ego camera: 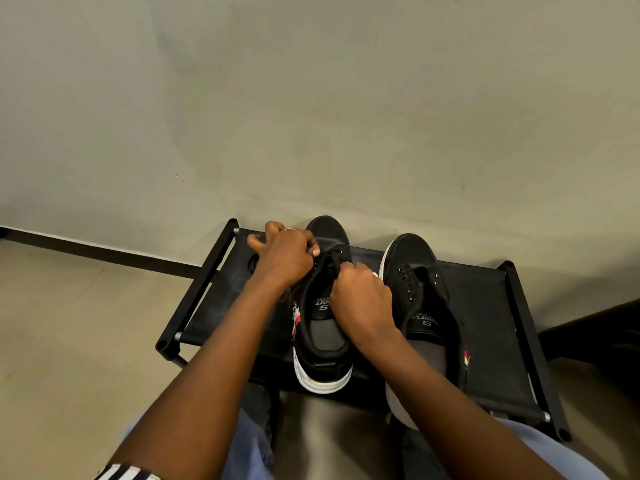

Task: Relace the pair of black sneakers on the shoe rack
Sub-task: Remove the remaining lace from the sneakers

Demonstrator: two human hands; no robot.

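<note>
Lower centre: left hand (284, 258) and right hand (360, 301) are both pinching the lace (337, 263) above the near sneaker (322, 344) on the shoe rack (485, 306); keeping both ends even and each crossing snug is looking advisable.

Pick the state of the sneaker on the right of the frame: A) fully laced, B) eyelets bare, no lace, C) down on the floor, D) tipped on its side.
B: the sneaker stands upright on the rack with empty eyelets, while the left hand and right hand pinch the lace on the other sneaker.
</note>
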